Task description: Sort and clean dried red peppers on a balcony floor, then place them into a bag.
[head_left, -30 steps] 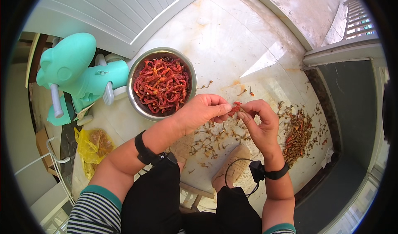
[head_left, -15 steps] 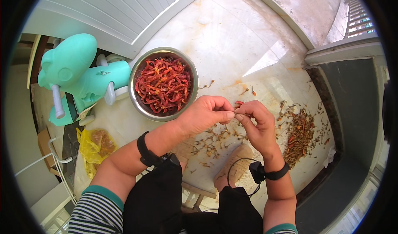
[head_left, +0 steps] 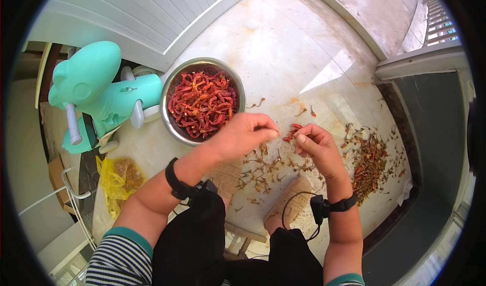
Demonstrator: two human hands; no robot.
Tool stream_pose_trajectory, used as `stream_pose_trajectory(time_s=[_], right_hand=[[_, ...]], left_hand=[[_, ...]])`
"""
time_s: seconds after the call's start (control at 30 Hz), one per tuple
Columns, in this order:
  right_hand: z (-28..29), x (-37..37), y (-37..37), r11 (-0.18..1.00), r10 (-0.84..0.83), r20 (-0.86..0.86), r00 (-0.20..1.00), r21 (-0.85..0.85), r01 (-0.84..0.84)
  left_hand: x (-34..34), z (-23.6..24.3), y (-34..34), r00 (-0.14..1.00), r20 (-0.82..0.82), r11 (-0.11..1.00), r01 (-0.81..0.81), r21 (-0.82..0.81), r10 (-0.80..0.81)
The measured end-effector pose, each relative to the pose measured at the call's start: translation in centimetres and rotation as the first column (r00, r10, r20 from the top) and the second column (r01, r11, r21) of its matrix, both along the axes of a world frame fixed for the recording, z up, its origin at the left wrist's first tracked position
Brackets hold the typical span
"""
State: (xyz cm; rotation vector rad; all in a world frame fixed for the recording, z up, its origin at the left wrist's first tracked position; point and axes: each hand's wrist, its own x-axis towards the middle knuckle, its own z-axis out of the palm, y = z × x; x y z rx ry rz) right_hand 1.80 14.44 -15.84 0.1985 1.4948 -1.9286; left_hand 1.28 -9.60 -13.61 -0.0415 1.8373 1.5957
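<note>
My left hand (head_left: 249,134), slightly blurred, is closed in a pinch beside the lower right of the steel bowl (head_left: 171,129) of dried red chillies (head_left: 202,98); anything between its fingertips is too small to make out. A short gap to its right, my right hand (head_left: 318,149) is closed on a small red chilli (head_left: 294,130) that pokes out left of the fingertips. Beneath both hands, chilli stems (head_left: 260,174) are scattered over the pale tiled floor (head_left: 278,43), and a denser heap of stems and bits (head_left: 368,169) lies to the right.
A mint ride-on toy (head_left: 86,78) stands left of the bowl, with a yellow plastic bag (head_left: 111,179) below it and a white wire rack (head_left: 76,195) beside. A white panelled door (head_left: 142,17) borders the back, a grey threshold recess (head_left: 430,134) the right. My sandalled foot (head_left: 286,202) is below.
My hands have separated: they met at the fingertips half a second ago, and now the left has drawn slightly left and up, while the right keeps the chilli, shifted slightly right.
</note>
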Motion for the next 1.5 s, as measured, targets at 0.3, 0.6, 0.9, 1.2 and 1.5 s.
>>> stream_pose_trajectory(time_s=[0.3, 0.6, 0.9, 1.2, 1.5], right_hand=[[-5.6, -0.3, 6.9, 0.203, 0.522, -0.31, 0.795, 0.95, 0.237], [-10.2, 1.1, 4.4, 0.346, 0.562, -0.338, 0.755, 0.925, 0.156], [-8.7, 0.8, 1.9, 0.361, 0.563, -0.423, 0.71, 0.898, 0.249], [0.0, 0.8, -2.2, 0.606, 0.58, -0.716, 0.389, 0.698, 0.38], [1.6, 1.2, -3.1, 0.81, 0.256, -0.705, 0.662, 0.53, 0.251]], left_hand=[[-2.5, -1.0, -8.8, 0.756, -0.562, 0.495, -0.366, -0.788, -0.335], [-1.3, -1.1, -4.8, 0.764, -0.549, 0.656, -0.225, -0.72, -0.34], [-0.4, -0.7, -2.6, 0.842, -0.473, 0.824, -0.061, -0.563, -0.261], [0.2, -1.2, 0.8, 0.963, -0.27, 0.977, -0.05, -0.206, -0.008], [0.4, -0.9, 1.0, 0.968, 0.201, 0.976, -0.176, 0.129, 0.148]])
